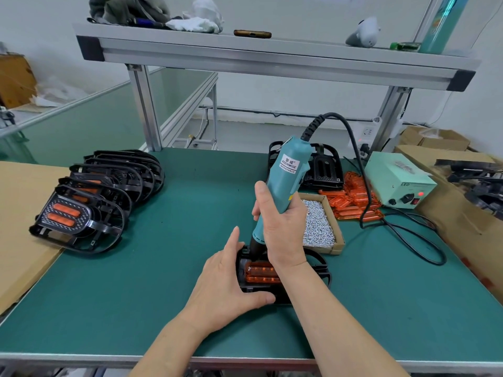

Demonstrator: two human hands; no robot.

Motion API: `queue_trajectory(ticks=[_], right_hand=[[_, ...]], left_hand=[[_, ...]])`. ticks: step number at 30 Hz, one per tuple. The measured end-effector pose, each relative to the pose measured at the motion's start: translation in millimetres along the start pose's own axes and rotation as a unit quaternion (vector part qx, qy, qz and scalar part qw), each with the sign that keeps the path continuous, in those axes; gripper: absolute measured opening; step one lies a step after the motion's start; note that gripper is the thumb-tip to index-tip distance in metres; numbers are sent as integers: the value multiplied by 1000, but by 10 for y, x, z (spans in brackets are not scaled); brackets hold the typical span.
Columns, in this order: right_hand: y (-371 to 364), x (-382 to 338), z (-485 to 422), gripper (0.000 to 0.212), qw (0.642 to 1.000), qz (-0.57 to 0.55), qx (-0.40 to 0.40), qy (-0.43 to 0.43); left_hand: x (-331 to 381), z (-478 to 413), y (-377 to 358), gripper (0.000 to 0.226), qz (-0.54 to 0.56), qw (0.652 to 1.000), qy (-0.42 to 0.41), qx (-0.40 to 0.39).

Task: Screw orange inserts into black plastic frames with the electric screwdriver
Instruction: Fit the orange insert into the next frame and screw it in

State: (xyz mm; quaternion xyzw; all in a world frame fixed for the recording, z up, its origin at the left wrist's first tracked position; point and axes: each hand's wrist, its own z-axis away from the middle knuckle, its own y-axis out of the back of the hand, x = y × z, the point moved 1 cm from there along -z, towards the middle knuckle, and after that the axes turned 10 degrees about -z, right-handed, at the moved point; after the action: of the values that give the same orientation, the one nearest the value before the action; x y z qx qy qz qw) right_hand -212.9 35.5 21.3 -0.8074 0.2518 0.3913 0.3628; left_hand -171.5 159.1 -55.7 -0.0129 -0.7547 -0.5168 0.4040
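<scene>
Two hands near the front edge of the worktop (163, 295) — left hand (226, 281) clamping the black frame (322, 270) between thumb and fingers, orange insert (261, 273) inside; right hand (283, 227), fingers wrapped round the electric screwdriver (288, 170), tip on the frame. Beyond: screw box (336, 235), finished frames (95, 202) at left edge — shelf (272, 58), wall (299, 96).

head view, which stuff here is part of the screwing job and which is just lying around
In the job: electric screwdriver in the right hand; black frame with its orange insert, held by the left hand; box of screws; loose orange inserts; finished frames.
Lying about: phone, white cloth and teal tube on the shelf.
</scene>
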Motion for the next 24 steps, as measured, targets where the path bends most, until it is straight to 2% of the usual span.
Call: queue_trajectory(ticks=[8,15,19,24], right_hand=[[-36,-1,68,40,999,29,-14,18],[-52,-1,60,21,999,33,31,17],[-42,13,-28,21,997,14,82,-12],[-1,34,-18,27,999,-7,51,-8]], left_hand=[[9,-11,8,141,4,1000,-12,5],[-19,-9,-21,140,1,1000,-4,11],[-35,-23,-40,142,-4,1000,5,7],[-41,-18,-43,141,-4,1000,12,6]])
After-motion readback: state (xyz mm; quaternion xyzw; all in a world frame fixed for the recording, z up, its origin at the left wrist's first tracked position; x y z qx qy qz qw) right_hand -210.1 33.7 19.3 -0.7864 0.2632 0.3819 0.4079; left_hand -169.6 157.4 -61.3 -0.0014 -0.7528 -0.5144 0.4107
